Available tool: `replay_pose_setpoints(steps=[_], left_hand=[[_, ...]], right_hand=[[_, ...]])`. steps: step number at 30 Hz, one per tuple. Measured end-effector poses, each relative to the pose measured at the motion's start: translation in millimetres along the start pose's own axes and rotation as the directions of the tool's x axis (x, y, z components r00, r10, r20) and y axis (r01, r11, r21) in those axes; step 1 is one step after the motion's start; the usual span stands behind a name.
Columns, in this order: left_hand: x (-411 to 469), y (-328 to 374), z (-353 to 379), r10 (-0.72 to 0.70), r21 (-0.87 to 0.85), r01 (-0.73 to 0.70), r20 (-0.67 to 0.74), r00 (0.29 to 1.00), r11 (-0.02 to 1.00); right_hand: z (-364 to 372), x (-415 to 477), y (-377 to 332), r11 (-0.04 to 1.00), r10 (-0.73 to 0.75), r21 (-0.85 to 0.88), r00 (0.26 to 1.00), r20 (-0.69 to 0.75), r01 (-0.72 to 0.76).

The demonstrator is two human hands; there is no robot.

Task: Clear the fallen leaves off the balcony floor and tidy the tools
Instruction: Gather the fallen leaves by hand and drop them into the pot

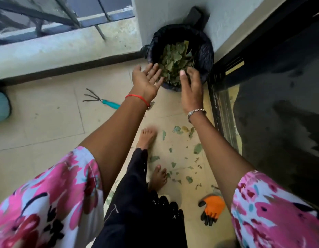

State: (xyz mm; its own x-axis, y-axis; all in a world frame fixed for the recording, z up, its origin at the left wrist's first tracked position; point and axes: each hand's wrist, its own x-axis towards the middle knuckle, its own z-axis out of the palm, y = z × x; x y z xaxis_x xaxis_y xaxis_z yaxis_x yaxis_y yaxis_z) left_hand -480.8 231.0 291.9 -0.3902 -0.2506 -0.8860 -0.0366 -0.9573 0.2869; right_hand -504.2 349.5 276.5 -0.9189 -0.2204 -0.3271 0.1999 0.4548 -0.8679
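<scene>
Over the corner bin, lined w/ a black bag and set against the wall by the sliding door, both hands hover at the near rim. Left hand is palm up, fingers straight and spread, holding nothing. Right hand shows its back, thumb and fingers loosely bent over the rim, and nothing can be seen in its grasp. Bin is part-filled w/ green leaves. More fallen leaves and small bits lie scattered on the tiled balcony floor btwn the bare feet and the door track, mostly on the right side. Hand rake w/ teal handle and three dark prongs lies flat on the floor left of the left wrist, well apart from the bin. Orange glove w/ black fingertips lies on the floor near the right elbow, lower right. Red thread on left wrist, silver bracelet on right; both sleeves pink floral. Teal pot sits at far left edge, below the low wall and railing
</scene>
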Motion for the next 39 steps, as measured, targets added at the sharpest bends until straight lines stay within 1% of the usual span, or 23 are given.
replay_pose_setpoints(steps=[3, 5, 7, 9, 12, 15, 17, 19, 21, 23, 25, 27, 28, 29, 30, 32, 33, 34, 35, 36, 37, 38, 39], left_hand=[[-26, -2, -50, -0.02, 0.141, 0.016, 0.025, 0.999, 0.99], [-36, -6, -94, -0.03, 0.235, 0.032, -0.014, 0.999, 0.972], [-45, -9, -137, -0.052, 0.381, 0.069, -0.054, 0.997, 0.922], [-51, -13, -180, -0.061, 0.527, 0.106, -0.103, 0.993, 0.843], [-62, -19, -243, -0.056, 0.741, 0.146, -0.146, 0.988, 0.655], [-73, -25, -299, -0.043, 0.894, 0.129, -0.123, 0.991, 0.43], [-80, -29, -336, -0.093, 0.957, 0.095, -0.072, 0.993, 0.273], [-80, -32, -374, -0.155, 0.994, 0.034, -0.017, 0.988, 0.102], [-78, -32, -398, -0.152, 0.997, -0.067, 0.061, 0.986, -0.032], [-74, -35, -430, -0.141, 0.977, -0.165, 0.146, 0.979, -0.137], [-61, -39, -470, -0.142, 0.95, -0.207, 0.177, 0.974, -0.234], [-36, -47, -514, -0.158, 0.909, -0.262, 0.221, 0.962, -0.324], [-22, -50, -532, -0.164, 0.872, -0.315, 0.272, 0.948, -0.374], [-4, -54, -555, -0.17, 0.822, -0.377, 0.336, 0.926, -0.426], [14, -56, -572, -0.178, 0.767, -0.436, 0.401, 0.899, -0.471], [49, -62, -601, -0.21, 0.675, -0.534, 0.505, 0.837, -0.509], [62, -64, -611, -0.227, 0.639, -0.579, 0.549, 0.804, -0.506], [77, -69, -621, -0.244, 0.604, -0.618, 0.587, 0.772, -0.503], [90, -74, -628, -0.266, 0.558, -0.663, 0.629, 0.73, -0.499], [103, -79, -635, -0.293, 0.507, -0.705, 0.667, 0.685, -0.496], [113, -84, -641, -0.308, 0.461, -0.743, 0.705, 0.639, -0.485], [119, -88, -645, -0.299, 0.433, -0.768, 0.74, 0.602, -0.473], [125, -93, -648, -0.262, 0.43, -0.781, 0.773, 0.577, -0.453]], right_hand=[[8, -44, 25, 0.998, 0.049, -0.051, 0.999, 0.015, -0.048], [18, -75, 46, 0.991, 0.1, -0.089, 0.995, 0.015, -0.098], [27, -112, 64, 0.984, 0.129, -0.131, 0.991, 0.032, -0.124], [36, -148, 83, 0.979, 0.152, -0.147, 0.987, 0.06, -0.142], [46, -203, 107, 0.968, 0.195, -0.177, 0.976, 0.095, -0.176], [49, -257, 129, 0.951, 0.224, -0.246, 0.965, 0.134, -0.187], [53, -294, 144, 0.936, 0.204, -0.321, 0.964, 0.17, -0.142], [64, -329, 166, 0.9, 0.164, -0.434, 0.958, 0.234, -0.048], [74, -351, 188, 0.836, 0.129, -0.543, 0.935, 0.331, 0.077], [94, -378, 216, 0.765, 0.116, -0.618, 0.905, 0.41, 0.181], [124, -404, 250, 0.705, 0.155, -0.664, 0.859, 0.488, 0.25], [159, -418, 290, 0.634, 0.147, -0.677, 0.801, 0.581, 0.374], [174, -420, 307, 0.576, 0.099, -0.66, 0.759, 0.643, 0.483], [193, -423, 331, 0.487, 0.039, -0.636, 0.712, 0.701, 0.599], [210, -422, 351, 0.383, -0.005, -0.62, 0.673, 0.739, 0.684], [239, -417, 388, 0.213, -0.014, -0.598, 0.614, 0.789, 0.773], [250, -415, 402, 0.135, -0.019, -0.566, 0.573, 0.819, 0.814], [261, -412, 417, 0.067, -0.046, -0.542, 0.545, 0.837, 0.838], [271, -409, 430, 0.007, -0.116, -0.52, 0.518, 0.848, 0.854], [281, -406, 443, -0.035, -0.182, -0.51, 0.496, 0.849, 0.859], [289, -403, 451, -0.05, -0.25, -0.506, 0.48, 0.841, 0.861], [295, -401, 455, -0.042, -0.313, -0.507, 0.47, 0.825, 0.861], [300, -397, 458, -0.028, -0.357, -0.507, 0.465, 0.81, 0.862]])
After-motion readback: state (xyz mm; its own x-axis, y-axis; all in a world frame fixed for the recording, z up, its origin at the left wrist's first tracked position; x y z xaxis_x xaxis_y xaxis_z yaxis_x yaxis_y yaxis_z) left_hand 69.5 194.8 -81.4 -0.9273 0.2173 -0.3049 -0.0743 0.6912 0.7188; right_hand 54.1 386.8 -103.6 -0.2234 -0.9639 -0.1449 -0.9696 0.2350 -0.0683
